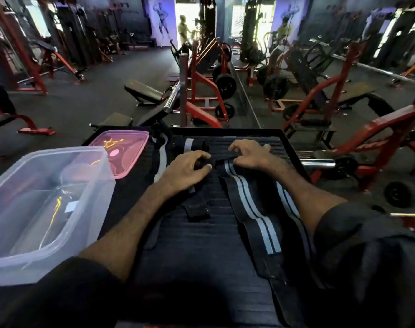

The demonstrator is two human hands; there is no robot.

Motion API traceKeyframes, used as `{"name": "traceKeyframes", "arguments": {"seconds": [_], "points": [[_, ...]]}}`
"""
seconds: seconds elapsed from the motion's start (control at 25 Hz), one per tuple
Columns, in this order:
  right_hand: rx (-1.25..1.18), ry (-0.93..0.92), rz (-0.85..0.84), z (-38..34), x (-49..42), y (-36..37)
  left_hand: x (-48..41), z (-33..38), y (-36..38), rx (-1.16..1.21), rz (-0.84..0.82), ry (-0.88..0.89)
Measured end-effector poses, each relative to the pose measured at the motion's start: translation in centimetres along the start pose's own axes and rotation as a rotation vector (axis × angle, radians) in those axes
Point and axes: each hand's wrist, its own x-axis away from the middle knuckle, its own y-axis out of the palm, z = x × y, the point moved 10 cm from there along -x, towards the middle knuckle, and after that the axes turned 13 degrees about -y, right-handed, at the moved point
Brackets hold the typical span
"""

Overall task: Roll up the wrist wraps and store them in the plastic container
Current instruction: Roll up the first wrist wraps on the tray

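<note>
Both hands meet at the far end of the striped wrist wrap (256,211), which runs from them back toward the person along the right half of the black ribbed worktop (201,245). The left hand (186,170) pinches the wrap's bunched end between thumb and curled fingers (203,155). The right hand (251,156) has its fingers curled down onto the same end, just beside the left. A second wrap (163,159) with a grey stripe lies near the worktop's far-left corner, and a plain black strap (197,209) lies under the left wrist. The clear plastic container (67,153) stands open at the left edge, with the pink lid (128,140) behind it. Bare ribbed surface shows between the forearms. The raised far rim (225,133) lies just beyond the hands, and the right edge runs close outside the right forearm.
</note>
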Motion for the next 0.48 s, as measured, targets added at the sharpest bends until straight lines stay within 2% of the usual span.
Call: {"name": "traceKeyframes", "arguments": {"seconds": [0.08,0.2,0.48], "points": [[0.119,-0.056,-0.054,-0.3,-0.6,0.7,-0.4,-0.4,0.5,-0.006,0.014,-0.024],[0.051,-0.153,-0.04,0.0,-1.0,2.0,-0.1,-1.2,1.2,-0.002,0.021,-0.059],[-0.305,-0.325,0.375,-2.1,1.6,-4.4,-1.2,0.3,0.5,0.302,-0.009,-0.183]]}}
